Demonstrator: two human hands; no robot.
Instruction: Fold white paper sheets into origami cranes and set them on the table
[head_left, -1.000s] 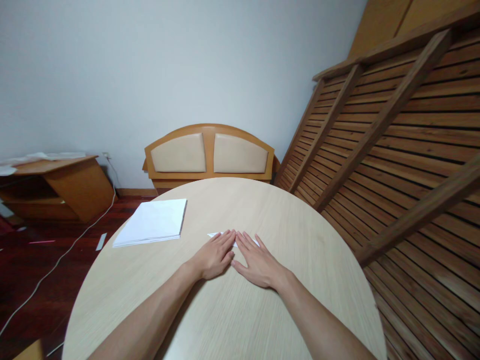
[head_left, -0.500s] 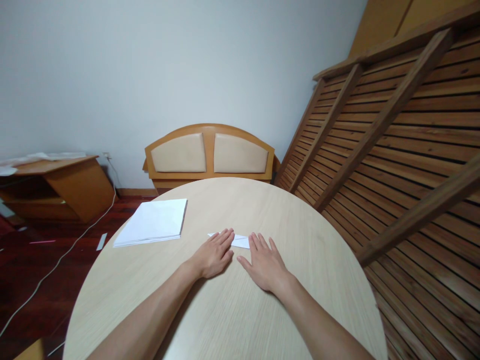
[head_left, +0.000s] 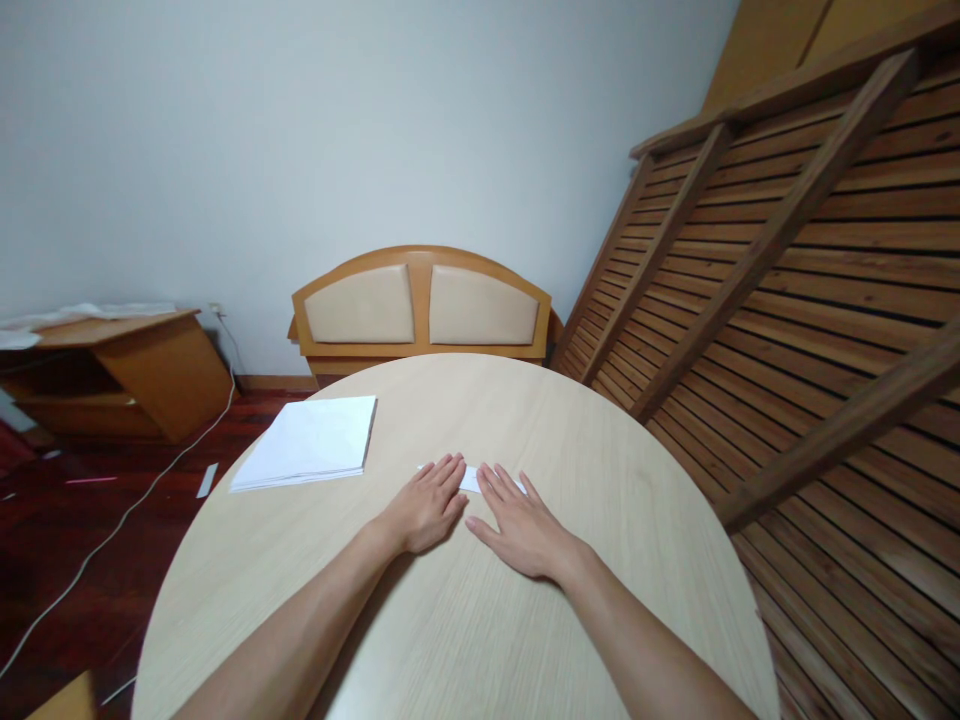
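Observation:
A small folded piece of white paper point(head_left: 470, 480) lies on the round wooden table point(head_left: 480, 620), mostly covered by my fingers. My left hand point(head_left: 429, 508) rests flat over its left part, palm down, fingers stretched out. Over its right part lies my right hand point(head_left: 517, 520), also palm down, with the fingers spread and the thumb pointing inward. Between the two hands a short strip of the paper shows, and a thin tip peeks out beyond the left fingers.
A stack of white paper sheets point(head_left: 307, 445) sits at the table's left edge. Behind stands a headboard point(head_left: 420, 300) with two padded panels. A slatted wooden bed frame point(head_left: 787, 280) leans on the right. Left are a wooden desk point(head_left: 165, 370) and a white cable point(head_left: 142, 510).
My right hand has slid slightly left over the folded paper, so less of it shows between the hands. My left hand stays about where it was.

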